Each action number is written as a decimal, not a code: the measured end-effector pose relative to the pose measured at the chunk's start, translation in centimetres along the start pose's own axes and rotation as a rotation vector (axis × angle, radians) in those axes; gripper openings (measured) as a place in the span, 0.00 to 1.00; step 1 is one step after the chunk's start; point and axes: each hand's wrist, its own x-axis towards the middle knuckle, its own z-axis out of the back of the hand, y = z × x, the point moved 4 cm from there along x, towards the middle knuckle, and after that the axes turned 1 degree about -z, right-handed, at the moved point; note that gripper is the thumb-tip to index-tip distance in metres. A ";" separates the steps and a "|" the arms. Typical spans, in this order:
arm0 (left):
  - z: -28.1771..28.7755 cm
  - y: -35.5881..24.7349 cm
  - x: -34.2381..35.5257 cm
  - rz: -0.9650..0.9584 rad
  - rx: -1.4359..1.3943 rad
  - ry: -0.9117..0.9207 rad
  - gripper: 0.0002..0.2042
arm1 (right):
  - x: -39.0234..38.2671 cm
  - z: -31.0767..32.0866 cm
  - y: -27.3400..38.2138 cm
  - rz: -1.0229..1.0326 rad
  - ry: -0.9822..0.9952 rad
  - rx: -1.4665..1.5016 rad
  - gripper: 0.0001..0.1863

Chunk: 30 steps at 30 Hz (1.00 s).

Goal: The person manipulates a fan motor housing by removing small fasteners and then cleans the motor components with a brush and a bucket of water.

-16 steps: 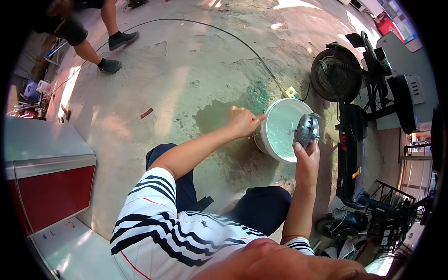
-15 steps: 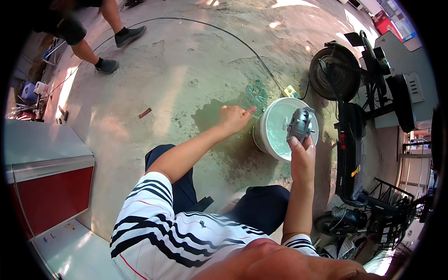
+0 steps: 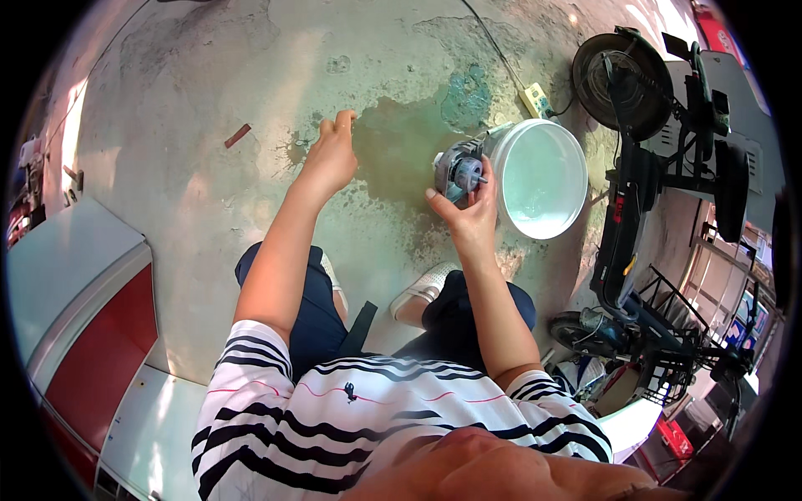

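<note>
In my right hand [image 3: 474,207] is a small grey electric motor [image 3: 461,172] with a round body and a short metal shaft. I hold it between thumb and fingers just left of the white bucket [image 3: 576,204], above the floor. Pale, greenish water [image 3: 535,179] stands in the bucket. My left hand [image 3: 332,159] is raised over the floor to the left, apart from the motor. Its fingers are curled in and one points forward; whatever they may hold is hidden.
A wet patch [image 3: 397,138] spreads on the concrete. Behind the bucket lies a yellowish power strip [image 3: 535,100] with a black cable. A black electric scooter [image 3: 622,242] stands on the right. On the left is a red and grey cabinet [image 3: 104,351]; a reddish scrap [image 3: 238,135] lies ahead.
My right hand has carried the motor left, from over the bucket to beside it. My left hand has moved left, away from the bucket. The view has shifted; the other person's legs have left it.
</note>
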 end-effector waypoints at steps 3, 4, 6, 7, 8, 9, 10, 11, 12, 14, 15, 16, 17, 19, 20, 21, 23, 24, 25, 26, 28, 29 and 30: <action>1.0 0.5 -1.7 0.024 0.234 -0.007 0.22 | -0.6 -0.3 0.1 0.008 -0.010 -0.290 0.52; 1.4 0.5 -2.2 0.012 0.289 -0.018 0.25 | -0.7 -0.4 -0.5 0.014 -0.014 -0.325 0.53; 2.5 1.1 -2.8 0.194 0.290 0.099 0.26 | -1.5 -0.7 -1.4 -0.029 -0.025 -0.354 0.54; 2.9 1.5 -2.8 0.282 0.291 0.145 0.26 | -1.7 -0.8 -1.8 -0.028 -0.032 -0.368 0.54; 3.0 2.1 -3.1 0.317 0.342 0.129 0.27 | -2.0 -0.8 -2.2 -0.028 -0.036 -0.382 0.54; 3.4 2.2 -3.4 0.304 0.348 0.062 0.26 | -2.2 -1.1 -2.2 -0.017 -0.042 -0.395 0.54; 3.8 2.4 -4.0 0.293 0.355 -0.006 0.24 | -2.4 -1.2 -2.1 -0.029 -0.035 -0.397 0.54; 4.3 2.6 -4.6 0.283 0.362 -0.076 0.23 | -2.5 -1.5 -2.0 -0.059 -0.029 -0.330 0.54; 4.3 3.3 -4.8 0.323 0.216 -0.111 0.20 | -2.6 -1.9 -2.5 -0.088 -0.025 -0.266 0.54; 4.5 4.1 -6.6 0.421 -0.091 -0.172 0.15 | -3.7 -2.4 -3.6 -0.171 -0.051 -0.140 0.54; 4.6 4.4 -8.2 0.385 -0.025 -0.243 0.14 | -4.9 -2.1 -5.0 -0.221 -0.061 -0.104 0.54; 4.7 5.2 -9.7 0.337 0.046 -0.324 0.14 | -5.5 -2.1 -6.3 -0.259 -0.078 -0.059 0.54; 5.1 6.0 -11.5 0.307 0.118 -0.400 0.16 | -6.1 -2.0 -5.1 -0.312 -0.080 -0.018 0.54; 7.8 7.6 -15.1 0.418 0.096 -0.377 0.23 | -6.6 -1.5 -1.5 -0.360 -0.107 0.014 0.55; 9.3 8.7 -17.4 0.535 0.061 -0.273 0.25 | -7.5 -0.4 0.6 -0.328 -0.100 -0.073 0.55; 11.9 9.8 -19.1 0.643 0.031 -0.190 0.28 | -7.9 0.4 3.0 -0.278 -0.087 -0.140 0.55; 16.7 11.8 -23.9 0.844 -0.084 -0.146 0.32 | -9.5 2.2 7.9 -0.156 -0.066 -0.421 0.55; 19.0 12.9 -26.6 0.935 -0.150 -0.131 0.35 | -10.5 3.2 9.9 -0.162 -0.061 -0.480 0.55; 21.1 14.1 -29.7 0.940 -0.150 -0.160 0.35 | -11.6 4.4 12.2 -0.166 -0.059 -0.539 0.55; 22.9 15.3 -32.8 0.947 -0.155 -0.201 0.36 | -12.4 5.2 14.9 -0.170 -0.041 -0.576 0.55; 27.4 16.5 -38.0 1.042 -0.221 -0.213 0.35 | -14.1 7.5 19.5 -0.153 -0.043 -0.682 0.55; 29.6 17.0 -39.3 1.068 -0.166 -0.226 0.34 | -14.7 8.7 20.7 -0.139 -0.074 -0.744 0.55; 30.9 18.3 -40.1 1.047 -0.123 -0.258 0.34 | -15.3 10.0 21.3 -0.186 -0.113 -0.733 0.56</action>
